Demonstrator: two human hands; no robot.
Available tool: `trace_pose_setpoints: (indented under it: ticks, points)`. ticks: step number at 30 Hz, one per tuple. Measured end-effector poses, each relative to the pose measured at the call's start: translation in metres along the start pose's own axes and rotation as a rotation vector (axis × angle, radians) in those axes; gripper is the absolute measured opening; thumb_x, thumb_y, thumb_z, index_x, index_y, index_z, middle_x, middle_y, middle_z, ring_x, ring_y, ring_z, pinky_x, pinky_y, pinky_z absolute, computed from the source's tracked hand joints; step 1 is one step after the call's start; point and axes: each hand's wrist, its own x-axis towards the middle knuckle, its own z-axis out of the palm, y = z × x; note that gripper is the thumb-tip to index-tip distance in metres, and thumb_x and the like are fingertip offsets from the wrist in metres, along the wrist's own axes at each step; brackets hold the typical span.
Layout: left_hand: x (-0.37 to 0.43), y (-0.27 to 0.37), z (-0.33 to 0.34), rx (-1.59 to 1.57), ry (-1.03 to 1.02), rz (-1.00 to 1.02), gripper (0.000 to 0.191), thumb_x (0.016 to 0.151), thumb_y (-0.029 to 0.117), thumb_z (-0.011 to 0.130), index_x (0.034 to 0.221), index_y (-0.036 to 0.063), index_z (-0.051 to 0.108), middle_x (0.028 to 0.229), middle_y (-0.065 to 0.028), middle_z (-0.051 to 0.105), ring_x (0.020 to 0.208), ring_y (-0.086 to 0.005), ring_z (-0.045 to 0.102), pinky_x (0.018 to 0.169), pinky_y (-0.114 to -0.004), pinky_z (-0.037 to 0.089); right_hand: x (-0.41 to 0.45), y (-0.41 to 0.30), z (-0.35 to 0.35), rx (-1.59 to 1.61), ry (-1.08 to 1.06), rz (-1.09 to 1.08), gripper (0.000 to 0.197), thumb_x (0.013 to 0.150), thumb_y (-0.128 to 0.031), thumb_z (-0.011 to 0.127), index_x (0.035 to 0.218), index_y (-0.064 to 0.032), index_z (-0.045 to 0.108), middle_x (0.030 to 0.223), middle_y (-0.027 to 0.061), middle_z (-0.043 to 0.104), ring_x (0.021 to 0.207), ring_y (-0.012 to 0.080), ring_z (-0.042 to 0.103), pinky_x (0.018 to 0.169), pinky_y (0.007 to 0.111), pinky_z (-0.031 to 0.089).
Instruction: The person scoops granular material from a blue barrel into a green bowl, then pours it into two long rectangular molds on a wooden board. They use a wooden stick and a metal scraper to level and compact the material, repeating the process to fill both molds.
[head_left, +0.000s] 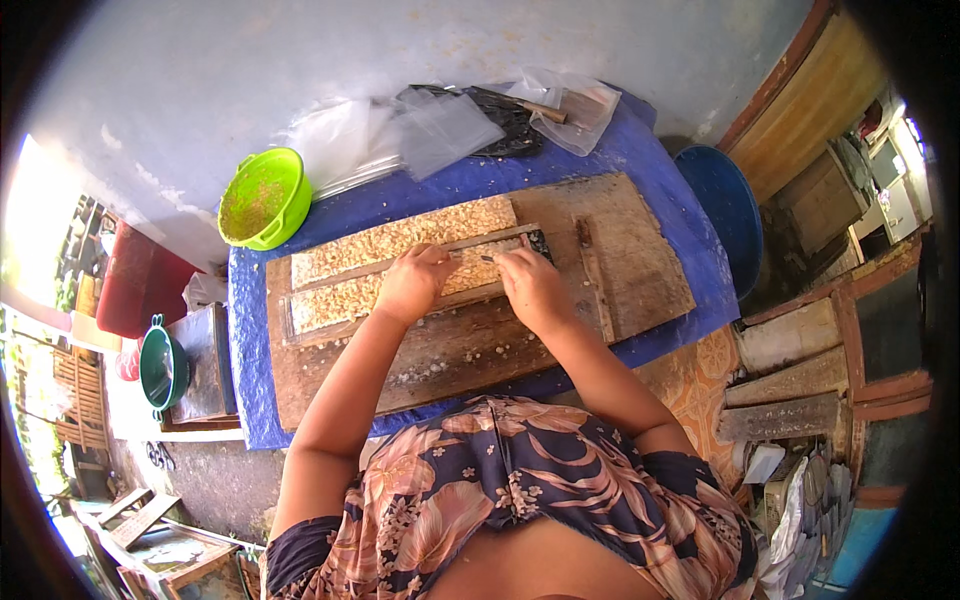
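My left hand (418, 283) rests over the near slab of pale split beans (337, 303), its fingers bent at the rail of a wooden frame (352, 276). What lies under those fingertips is hidden. At the slab's right part, my right hand (534, 289) pinches a small dark tool (487, 259), whose tip points left; its kind is too small to tell. The frame surrounds the near slab, with a dark piece at its right end. Beyond it lies a second bean slab (405, 229), seemingly wrapped in clear plastic. Both sit on a worn wooden board (480, 337).
Under the board spreads a blue tarp (675, 202). A loose wooden stick (595, 277) lies right of the frame. Farther back are a lime-green basin (266, 199), clear plastic bags (442, 131) and a black bag (502, 124). A blue tub (720, 217) stands at right.
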Motion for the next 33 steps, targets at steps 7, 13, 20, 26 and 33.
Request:
trace_pose_setpoints:
  ticks: [7,13,20,26,33]
  points:
    - [-0.005,0.000,0.005,0.119,0.053,0.057,0.026,0.073,0.012,0.057,0.096,0.0180,0.067,0.092,-0.0003,0.060,0.092,-0.0197,0.057,0.078,-0.034,0.049,0.002,-0.008,0.019,-0.073,-0.046,-0.033,0.016,0.079,-0.004,0.055,0.094,-0.0001,0.060,0.086,0.0141,0.058,0.086,0.0309,0.057,0.074,0.040,0.048]
    - [-0.006,-0.001,0.005,0.127,0.035,0.059,0.028,0.072,0.011,0.057,0.097,0.0183,0.066,0.091,-0.0005,0.060,0.091,-0.0196,0.058,0.077,-0.034,0.049,0.002,-0.011,0.023,-0.092,-0.109,0.002,0.011,0.079,-0.004,0.054,0.089,-0.0001,0.060,0.084,0.0135,0.057,0.084,0.0306,0.056,0.074,0.039,0.048]
    - [-0.011,-0.001,-0.005,-0.107,0.067,-0.006,0.024,0.078,0.014,0.056,0.100,0.0121,0.065,0.100,-0.0048,0.060,0.094,-0.0242,0.057,0.081,-0.036,0.048,0.006,-0.011,0.007,0.046,0.190,0.016,0.011,0.080,-0.002,0.059,0.090,0.0001,0.062,0.084,0.0155,0.064,0.074,0.0305,0.062,0.063,0.037,0.050]
    - [-0.058,-0.045,-0.059,-0.092,-0.045,-0.089,0.039,0.075,0.018,0.062,0.113,0.0079,0.059,0.113,-0.0130,0.058,0.102,-0.0308,0.055,0.087,-0.039,0.046,-0.007,-0.010,-0.017,0.143,0.229,0.201,0.010,0.079,-0.003,0.060,0.089,-0.0006,0.062,0.082,0.0148,0.063,0.072,0.0293,0.061,0.062,0.036,0.048]
    - [-0.100,-0.080,-0.087,-0.049,-0.064,-0.153,0.033,0.072,0.010,0.063,0.105,0.0097,0.064,0.103,-0.0110,0.062,0.096,-0.0309,0.058,0.085,-0.039,0.047,-0.013,-0.035,-0.007,0.177,0.163,0.256,0.011,0.080,-0.003,0.061,0.091,-0.0009,0.062,0.081,0.0141,0.064,0.070,0.0275,0.062,0.061,0.033,0.048]
